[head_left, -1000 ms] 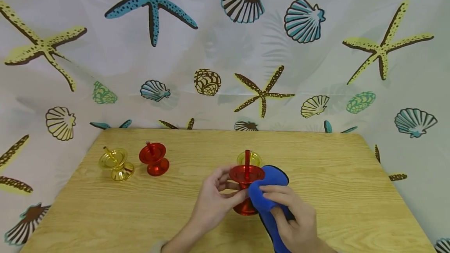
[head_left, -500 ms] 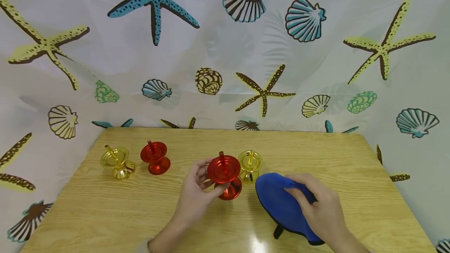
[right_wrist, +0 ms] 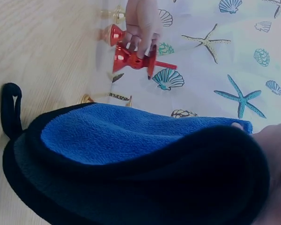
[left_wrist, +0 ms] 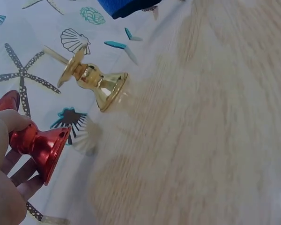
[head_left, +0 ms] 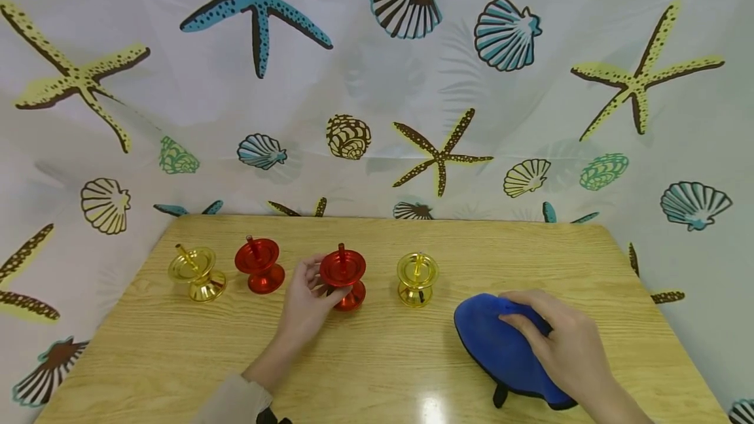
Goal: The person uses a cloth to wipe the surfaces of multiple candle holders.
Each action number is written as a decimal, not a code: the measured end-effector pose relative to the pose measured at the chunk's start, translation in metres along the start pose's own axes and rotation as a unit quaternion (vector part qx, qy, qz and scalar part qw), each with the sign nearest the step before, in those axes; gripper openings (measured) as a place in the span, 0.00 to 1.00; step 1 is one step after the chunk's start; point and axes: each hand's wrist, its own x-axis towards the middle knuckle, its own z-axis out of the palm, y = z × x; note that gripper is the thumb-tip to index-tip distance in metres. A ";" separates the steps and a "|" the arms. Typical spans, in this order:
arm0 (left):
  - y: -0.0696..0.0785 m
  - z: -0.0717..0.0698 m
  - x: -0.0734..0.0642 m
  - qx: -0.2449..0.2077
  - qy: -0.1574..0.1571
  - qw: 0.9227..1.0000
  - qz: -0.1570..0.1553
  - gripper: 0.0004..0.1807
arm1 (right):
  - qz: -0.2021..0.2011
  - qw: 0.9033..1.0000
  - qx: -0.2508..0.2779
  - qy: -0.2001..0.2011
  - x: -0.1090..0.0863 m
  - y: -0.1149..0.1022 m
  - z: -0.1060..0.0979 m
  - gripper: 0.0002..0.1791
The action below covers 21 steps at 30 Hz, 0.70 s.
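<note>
My left hand (head_left: 305, 306) grips a red metallic candle holder (head_left: 343, 269) from its left side, fingers behind the stem and thumb in front. In the left wrist view the flared red base (left_wrist: 46, 149) shows below the thumb; whether it touches the table I cannot tell. On the right, my right hand (head_left: 562, 339) pinches a blue cloth (head_left: 497, 345) with black edging, which hangs over the table. The right wrist view shows the blue cloth's fuzzy face (right_wrist: 112, 133), its dark other side and a black loop (right_wrist: 11, 110). Between both hands stands a gold candle holder (head_left: 417, 277).
A second red candle holder (head_left: 259, 265) stands just left of my left hand. Farther left is another gold candle holder (head_left: 198, 273). All are on a wooden table (head_left: 377, 378), with a sheet (head_left: 377, 84) printed with starfish and shells behind it.
The cloth has come off the red candle holder and moved right with my right hand. My left hand has carried the red holder left and back, uncovering the gold one.
</note>
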 end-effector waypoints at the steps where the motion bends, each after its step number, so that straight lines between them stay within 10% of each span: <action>1: -0.003 0.000 0.003 0.003 -0.001 1.000 -0.003 0.38 | 0.002 1.000 0.001 -0.003 0.000 0.001 0.000 0.20; 21: -0.028 -0.004 0.020 0.054 -0.026 0.998 0.007 0.44 | 0.023 0.999 0.021 -0.017 0.005 0.007 0.003 0.20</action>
